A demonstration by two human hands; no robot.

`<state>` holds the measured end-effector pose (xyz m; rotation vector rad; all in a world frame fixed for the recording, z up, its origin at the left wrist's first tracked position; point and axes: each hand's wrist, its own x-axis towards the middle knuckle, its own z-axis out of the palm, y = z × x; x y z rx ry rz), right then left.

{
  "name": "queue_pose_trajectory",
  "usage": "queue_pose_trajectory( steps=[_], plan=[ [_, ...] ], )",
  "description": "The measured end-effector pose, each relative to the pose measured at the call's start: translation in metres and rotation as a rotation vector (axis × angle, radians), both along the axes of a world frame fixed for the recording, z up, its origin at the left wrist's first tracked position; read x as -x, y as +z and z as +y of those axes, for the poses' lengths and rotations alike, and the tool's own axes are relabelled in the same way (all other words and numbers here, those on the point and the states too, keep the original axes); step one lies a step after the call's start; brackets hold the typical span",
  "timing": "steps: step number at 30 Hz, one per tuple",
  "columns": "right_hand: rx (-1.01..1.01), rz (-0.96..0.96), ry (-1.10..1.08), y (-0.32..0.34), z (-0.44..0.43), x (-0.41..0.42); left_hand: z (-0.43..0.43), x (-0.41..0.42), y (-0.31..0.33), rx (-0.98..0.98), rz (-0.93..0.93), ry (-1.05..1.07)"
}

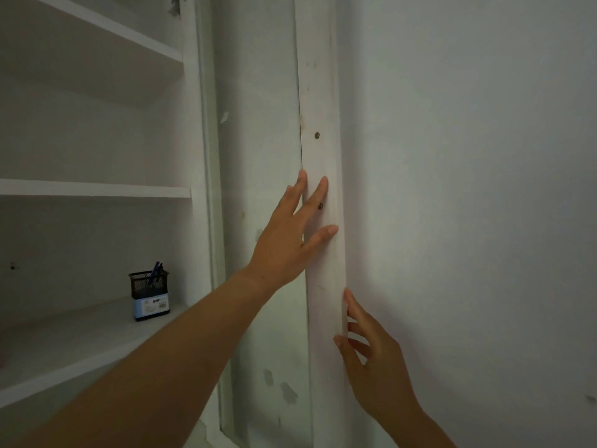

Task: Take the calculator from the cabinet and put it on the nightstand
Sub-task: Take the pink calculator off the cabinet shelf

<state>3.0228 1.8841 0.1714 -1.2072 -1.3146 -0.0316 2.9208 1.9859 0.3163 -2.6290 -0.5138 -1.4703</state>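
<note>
No calculator shows in this view. The white cabinet (97, 189) has open shelves on the left. A tall white door panel (323, 92) with two small screws stands edge-on in the middle. My left hand (290, 234) lies flat against that panel, fingers spread, holding nothing. Lower down, my right hand (371, 360) touches the panel's right edge. Its thumb rests on the front and its fingers lie loosely apart along the side.
A black mesh pen holder (150, 294) with blue pens and a pale blue label stands on the lower shelf (64, 357). The two shelves above it show nothing on them. A plain white surface (468, 189) fills the right side.
</note>
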Motion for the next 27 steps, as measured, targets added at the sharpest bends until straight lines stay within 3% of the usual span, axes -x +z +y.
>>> queue_pose_trajectory(
  steps=[16,27],
  plan=[
    [0.019,0.069,0.071,-0.004,0.003,-0.012,0.002,-0.002,-0.004,0.016,-0.025,0.014],
    [-0.175,0.034,0.032,0.045,-0.02,-0.001,-0.009,0.034,-0.004,0.106,0.103,0.06]
  ],
)
